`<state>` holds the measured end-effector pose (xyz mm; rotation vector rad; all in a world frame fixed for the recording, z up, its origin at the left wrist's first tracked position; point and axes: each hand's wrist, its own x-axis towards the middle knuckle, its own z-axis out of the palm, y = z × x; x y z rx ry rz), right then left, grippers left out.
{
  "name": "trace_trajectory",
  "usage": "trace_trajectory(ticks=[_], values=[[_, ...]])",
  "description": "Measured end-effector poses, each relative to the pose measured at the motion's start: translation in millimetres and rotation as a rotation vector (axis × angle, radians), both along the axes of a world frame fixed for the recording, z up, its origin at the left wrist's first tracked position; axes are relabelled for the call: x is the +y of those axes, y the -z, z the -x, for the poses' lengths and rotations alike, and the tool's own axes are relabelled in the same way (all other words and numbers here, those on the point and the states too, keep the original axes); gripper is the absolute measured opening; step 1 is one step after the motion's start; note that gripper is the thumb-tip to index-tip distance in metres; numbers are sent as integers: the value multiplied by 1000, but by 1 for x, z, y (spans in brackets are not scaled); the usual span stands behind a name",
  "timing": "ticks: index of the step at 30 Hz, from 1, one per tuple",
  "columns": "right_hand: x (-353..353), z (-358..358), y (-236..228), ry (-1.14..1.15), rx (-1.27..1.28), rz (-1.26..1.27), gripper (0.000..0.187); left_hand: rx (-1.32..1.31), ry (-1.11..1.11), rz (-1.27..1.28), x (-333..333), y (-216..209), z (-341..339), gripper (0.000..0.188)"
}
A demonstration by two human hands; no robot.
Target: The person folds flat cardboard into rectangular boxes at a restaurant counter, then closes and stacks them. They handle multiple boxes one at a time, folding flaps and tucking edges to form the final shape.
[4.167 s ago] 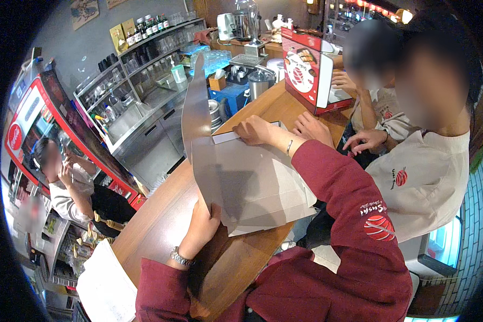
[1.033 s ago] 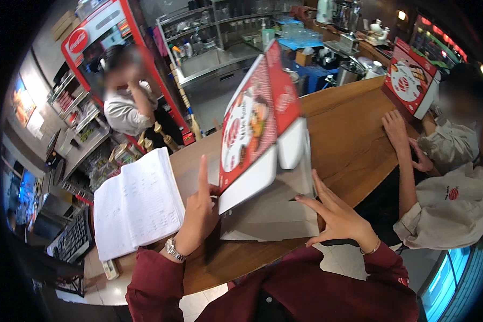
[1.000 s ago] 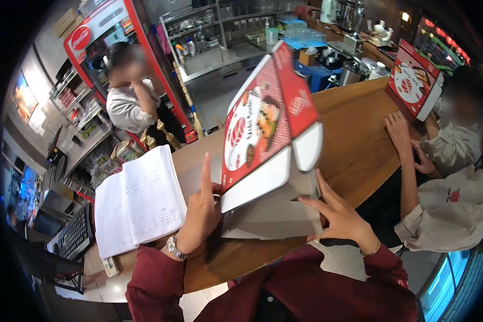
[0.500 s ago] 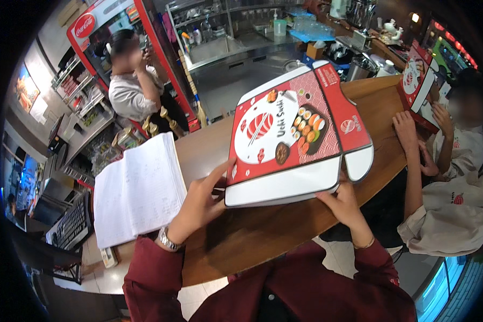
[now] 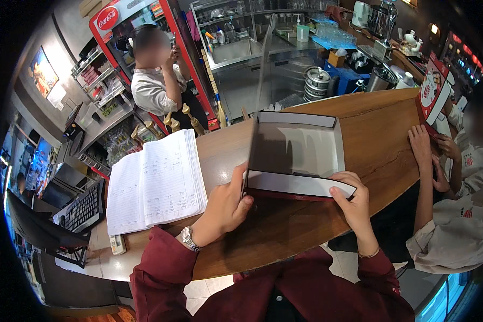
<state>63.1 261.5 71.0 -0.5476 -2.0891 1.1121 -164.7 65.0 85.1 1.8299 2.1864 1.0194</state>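
Note:
A cardboard takeaway box [image 5: 300, 184] stands open on the wooden counter before me, its bare grey-white inside showing. Its lid [image 5: 263, 70] is raised along the left side, seen nearly edge-on and blurred. My left hand [image 5: 222, 206] is closed on the box's front left corner, by the lower part of the lid; some fingertips are hidden behind it. At the front right corner, my right hand [image 5: 355, 206] pinches the white front wall, thumb on the near side and fingers over the top.
Left of the box lies an open notebook [image 5: 158, 180], with a keyboard [image 5: 83, 206] and monitor beyond it. A seated person's hands [image 5: 421, 145] rest near another red and white box [image 5: 434, 88] at right. Another person [image 5: 155, 80] stands by a red fridge. Behind are a sink [image 5: 233, 52] and a keg [image 5: 316, 83].
The box was closed with its printed lid facing up; now the lid is swung up to the left and the inside shows. My right hand has shifted onto the front wall.

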Motion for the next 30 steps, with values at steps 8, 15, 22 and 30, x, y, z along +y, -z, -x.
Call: trace_trajectory(ticks=[8,15,22,30], values=[[-9,6,-13,139,-28,-398,23,184,-94,-10,1,-6,-7,44],[-16,24,-12,-20,-233,-890,30,134,-48,-132,2,-1,-11,15],[-20,50,-4,-351,-432,-930,16,87,33,-165,7,-6,-17,27],[-23,54,-16,-373,-552,-541,18,56,-1,13,4,1,-13,50]])
